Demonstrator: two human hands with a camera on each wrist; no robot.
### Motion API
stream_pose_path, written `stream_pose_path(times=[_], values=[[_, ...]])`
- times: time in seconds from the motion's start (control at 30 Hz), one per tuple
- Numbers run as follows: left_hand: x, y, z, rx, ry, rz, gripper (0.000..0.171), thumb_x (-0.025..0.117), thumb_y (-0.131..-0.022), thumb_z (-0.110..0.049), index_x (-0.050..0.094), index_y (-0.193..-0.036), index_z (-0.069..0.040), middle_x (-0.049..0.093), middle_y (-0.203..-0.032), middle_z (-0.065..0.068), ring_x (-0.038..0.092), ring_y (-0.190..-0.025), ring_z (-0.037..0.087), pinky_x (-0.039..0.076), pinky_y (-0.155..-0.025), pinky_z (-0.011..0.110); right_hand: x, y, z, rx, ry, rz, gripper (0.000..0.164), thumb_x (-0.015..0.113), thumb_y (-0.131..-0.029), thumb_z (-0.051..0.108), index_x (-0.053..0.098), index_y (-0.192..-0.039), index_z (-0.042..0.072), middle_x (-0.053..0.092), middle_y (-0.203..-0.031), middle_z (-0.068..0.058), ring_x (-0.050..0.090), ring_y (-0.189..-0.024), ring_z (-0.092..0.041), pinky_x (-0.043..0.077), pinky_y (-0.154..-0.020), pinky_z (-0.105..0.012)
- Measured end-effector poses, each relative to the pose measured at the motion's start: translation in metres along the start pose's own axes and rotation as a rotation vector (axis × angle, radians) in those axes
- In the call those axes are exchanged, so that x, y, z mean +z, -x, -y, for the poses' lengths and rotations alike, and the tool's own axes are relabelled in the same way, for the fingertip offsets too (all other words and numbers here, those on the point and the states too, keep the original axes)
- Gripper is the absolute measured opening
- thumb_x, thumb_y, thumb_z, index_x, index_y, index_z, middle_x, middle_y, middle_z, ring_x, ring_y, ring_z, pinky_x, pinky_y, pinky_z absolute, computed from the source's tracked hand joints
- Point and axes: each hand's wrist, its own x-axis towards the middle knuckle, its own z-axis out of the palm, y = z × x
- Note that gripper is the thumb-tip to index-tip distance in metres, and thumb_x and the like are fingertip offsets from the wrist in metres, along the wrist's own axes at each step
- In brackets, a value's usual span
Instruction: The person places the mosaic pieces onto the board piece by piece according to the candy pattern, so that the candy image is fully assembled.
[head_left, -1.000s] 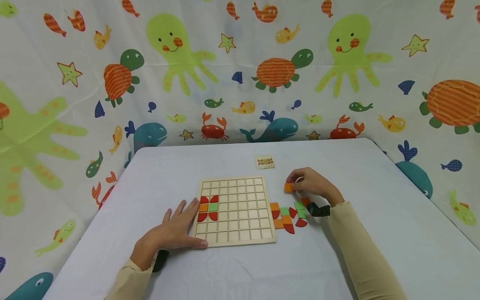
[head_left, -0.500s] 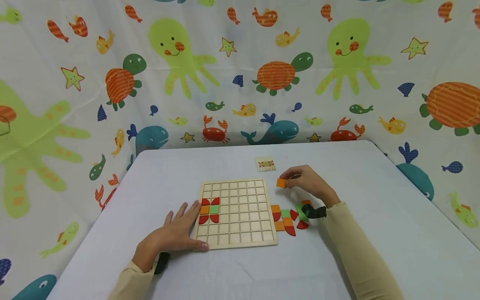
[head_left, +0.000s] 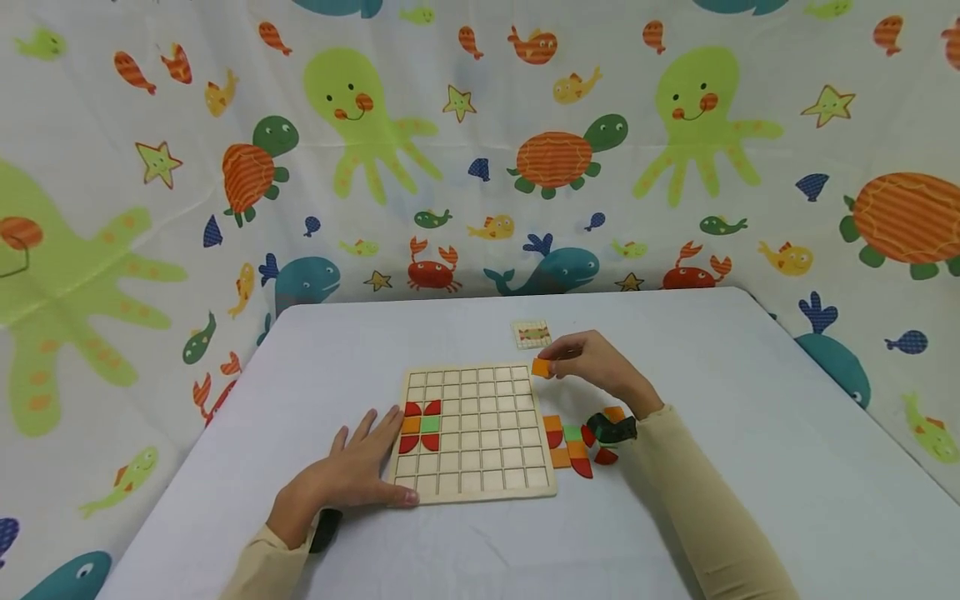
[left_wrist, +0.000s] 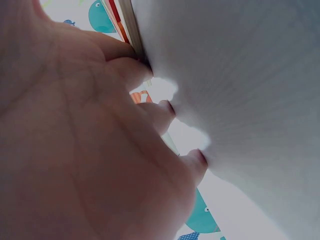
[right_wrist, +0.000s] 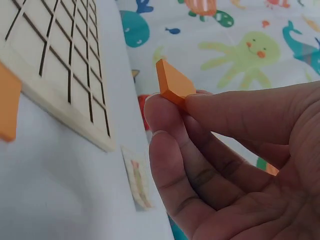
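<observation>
Behind everything hangs a cloth printed with octopuses, turtles, whales and fish. Before it spreads the white tabletop, with the board, a pale wooden grid, lying flat on it. The left hand has its fingers spread along the board's left edge, the thumb at the near left corner. The right hand is near the far right corner, thumb and fingers pinching the orange tile. Just beyond that corner lies the card, a small gridded picture. Loose tiles in orange, green and red sit beside the board's right edge, some partly hidden by the dark wrist strap. At the grid's left side, red quarter-rounds flank an orange square and a green square. The orange tile is tilted, raised off the tabletop.
</observation>
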Motion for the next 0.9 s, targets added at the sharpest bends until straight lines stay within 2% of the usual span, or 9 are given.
stream_pose_path(times=[0.3, 0.57, 0.9], values=[[0.0, 0.002, -0.002, 0.004, 0.002, -0.005, 0.134, 0.091, -0.076, -0.061, 0.019, -0.17, 0.001, 0.017, -0.176, 0.022, 0.003, -0.16, 0.051, -0.001, -0.119, 0.079, 0.021, -0.016, 0.011, -0.068, -0.012, 0.077, 0.021, 0.073, -0.1, 0.008, 0.079, -0.118, 0.0, 0.077, -0.111, -0.009, 0.069, -0.094, -0.026, 0.059, -0.093, -0.037], [0.001, 0.002, -0.001, -0.008, -0.006, -0.006, 0.135, 0.092, -0.075, -0.062, 0.019, -0.17, 0.0, 0.017, -0.176, 0.021, 0.003, -0.16, 0.05, -0.001, -0.12, 0.078, 0.043, -0.031, 0.018, -0.114, -0.044, 0.116, 0.02, 0.071, -0.099, 0.004, 0.079, -0.116, -0.001, 0.077, -0.109, -0.009, 0.072, -0.094, -0.026, 0.059, -0.094, -0.041], [-0.001, 0.002, -0.003, -0.01, -0.008, -0.004, 0.135, 0.091, -0.075, -0.062, 0.019, -0.17, 0.0, 0.017, -0.176, 0.021, 0.003, -0.16, 0.051, -0.002, -0.12, 0.078, 0.068, -0.042, 0.025, -0.111, -0.046, 0.157, 0.019, 0.072, -0.098, 0.005, 0.079, -0.115, 0.001, 0.077, -0.103, -0.006, 0.073, -0.092, -0.028, 0.061, -0.088, -0.042]])
